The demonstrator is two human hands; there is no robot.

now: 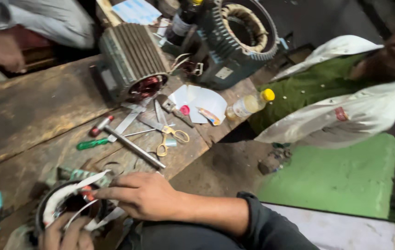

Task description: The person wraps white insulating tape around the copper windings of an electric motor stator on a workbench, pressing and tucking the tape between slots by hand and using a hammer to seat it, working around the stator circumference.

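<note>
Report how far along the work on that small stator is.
Done: white insulation strips already sit around the small stator. In hand: the right hand presses a strip at its rim while the left hand steadies it from below. Left: strip ends stick out loose; scissors lie unused on the workbench.

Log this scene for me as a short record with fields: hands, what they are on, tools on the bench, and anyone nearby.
right hand: fingers rest on white strips in the round winding
left hand: under the winding, at the picture's lower edge
bench: worn wood
tools: scissors, green screwdriver, metal rod
motors: ribbed motor, grey housing
bottle: yellow cap, lying at the bench edge
nearby: person in white coat
</note>
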